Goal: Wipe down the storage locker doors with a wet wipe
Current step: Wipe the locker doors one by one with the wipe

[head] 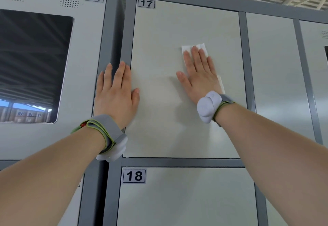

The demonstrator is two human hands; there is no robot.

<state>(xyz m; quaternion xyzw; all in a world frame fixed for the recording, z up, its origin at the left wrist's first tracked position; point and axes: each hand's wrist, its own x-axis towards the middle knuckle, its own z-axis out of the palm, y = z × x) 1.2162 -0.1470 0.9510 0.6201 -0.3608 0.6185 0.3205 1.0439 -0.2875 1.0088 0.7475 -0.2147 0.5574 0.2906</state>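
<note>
Item 1, lower centre: pale grey metal locker door numbered 18, nearest you, with neither hand on it.

Item 2, centre left: your left-hand grip, released. Its fingers are straight and laid flat across the dark grey steel frame post and the left edge of the door above.

Item 3, centre right: your right-hand grip, likewise released, its palm pressing the white rectangular wet wipe against the pale grey metal locker door numbered 17. The wipe lies under that palm with its long axis running up the door and its top edge showing past the fingertips. Your left hand is well apart from it. The next strokes likely go toward the door's upper left.

Item 4, upper left: light grey locker door numbered 21, with a dark glass panel.
</note>
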